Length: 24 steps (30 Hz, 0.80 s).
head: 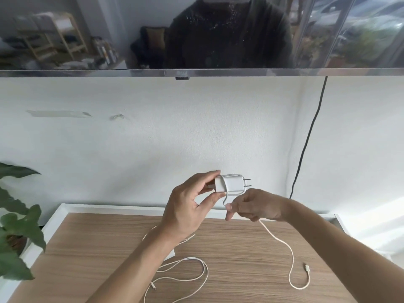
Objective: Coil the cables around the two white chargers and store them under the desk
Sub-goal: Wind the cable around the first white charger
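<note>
- Fingers of the left hand (190, 206) pinched a white charger (229, 183) between thumb and forefinger; the right hand (253, 207) pinched its cable (284, 243) at about four o'clock from the charger.
- Below both hands lay the wooden desk (87, 248), with a television (196, 33) at twelve o'clock.
- At nine o'clock stood a leafy plant (17, 228).
- One loop of cable wrapped the raised charger, prongs pointing to three o'clock; the rest trailed onto the desk.
- A second cable (192, 272) lay loose at six o'clock, with a second charger (171, 254) mostly hidden behind the left forearm.
</note>
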Each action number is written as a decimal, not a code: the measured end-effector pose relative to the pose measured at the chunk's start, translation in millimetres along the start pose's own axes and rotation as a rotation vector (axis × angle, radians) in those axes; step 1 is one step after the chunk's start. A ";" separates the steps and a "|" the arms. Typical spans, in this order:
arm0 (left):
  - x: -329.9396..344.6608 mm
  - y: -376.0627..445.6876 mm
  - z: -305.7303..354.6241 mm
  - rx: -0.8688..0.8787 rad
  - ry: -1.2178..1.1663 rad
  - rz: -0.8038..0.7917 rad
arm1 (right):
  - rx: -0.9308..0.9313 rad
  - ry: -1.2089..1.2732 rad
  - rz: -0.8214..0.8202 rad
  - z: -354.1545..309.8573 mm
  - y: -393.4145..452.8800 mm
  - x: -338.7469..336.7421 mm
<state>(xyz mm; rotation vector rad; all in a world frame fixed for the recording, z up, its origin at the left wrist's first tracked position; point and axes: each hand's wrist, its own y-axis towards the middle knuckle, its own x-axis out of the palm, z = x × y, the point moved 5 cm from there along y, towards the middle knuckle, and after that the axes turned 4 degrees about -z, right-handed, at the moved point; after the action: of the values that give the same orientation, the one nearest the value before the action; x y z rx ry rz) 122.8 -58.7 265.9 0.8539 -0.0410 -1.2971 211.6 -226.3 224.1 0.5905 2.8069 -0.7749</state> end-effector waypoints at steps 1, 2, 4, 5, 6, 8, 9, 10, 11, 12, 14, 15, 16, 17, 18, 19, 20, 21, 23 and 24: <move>-3.0 0.6 -0.1 0.011 0.019 0.015 | 0.016 -0.064 -0.035 -5.7 -2.5 -1.7; -7.1 1.2 -1.6 0.006 0.021 0.038 | 0.031 -0.119 -0.068 -10.1 -4.8 -1.9; -16.2 2.1 -5.5 -0.023 -0.003 0.077 | 0.051 -0.162 -0.100 -14.7 -9.3 -2.1; -20.1 2.1 -6.4 -0.026 -0.006 0.085 | 0.053 -0.154 -0.091 -15.8 -11.2 -3.5; -23.1 1.7 -6.0 -0.017 0.006 0.085 | 0.049 -0.140 -0.070 -15.7 -12.4 -6.3; -25.0 -0.8 0.9 0.023 0.040 0.070 | 0.048 -0.134 -0.021 -13.3 -11.5 -13.3; -23.3 -2.4 6.2 0.043 0.048 0.053 | 0.051 -0.140 0.002 -12.2 -10.1 -16.6; -20.2 -4.2 11.2 0.061 0.051 0.030 | 0.054 -0.148 0.018 -10.6 -7.2 -19.2; -16.0 -6.0 15.5 0.078 0.053 0.000 | 0.045 -0.141 0.031 -10.4 -4.5 -21.6; -11.6 -7.6 18.8 0.092 0.054 -0.031 | 0.028 -0.125 0.049 -10.6 -1.9 -25.4; -5.6 -10.5 21.7 0.110 0.054 -0.086 | -0.006 -0.120 0.101 -15.0 1.4 -36.1; -4.3 -11.7 21.6 0.114 0.059 -0.112 | -0.020 -0.163 0.134 -19.1 2.1 -41.5; -3.5 -12.9 20.8 0.117 0.075 -0.143 | -0.035 -0.228 0.168 -25.2 1.8 -46.6; -2.8 -14.3 19.6 0.121 0.105 -0.176 | -0.049 -0.304 0.200 -32.1 0.8 -51.3; -2.2 -15.6 17.7 0.125 0.144 -0.209 | -0.064 -0.385 0.227 -40.8 -1.6 -53.8; -1.6 -16.9 15.7 0.132 0.187 -0.236 | -0.086 -0.468 0.250 -50.8 -5.1 -54.8; -1.4 -17.8 14.1 0.144 0.232 -0.254 | -0.108 -0.545 0.268 -61.6 -10.2 -54.1; -1.4 -18.3 12.7 0.161 0.280 -0.263 | -0.124 -0.605 0.285 -72.5 -16.5 -52.9; -3.1 -17.6 11.0 0.192 0.374 -0.260 | -0.128 -0.669 0.316 -90.8 -31.3 -48.6; -5.0 -16.1 10.6 0.202 0.418 -0.248 | -0.125 -0.677 0.331 -98.9 -39.4 -44.7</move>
<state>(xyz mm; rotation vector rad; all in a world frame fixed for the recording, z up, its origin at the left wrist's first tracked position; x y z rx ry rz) 102.9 -60.4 266.2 1.3221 0.2760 -1.3338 230.1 -220.2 338.0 0.6068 2.0554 -0.5832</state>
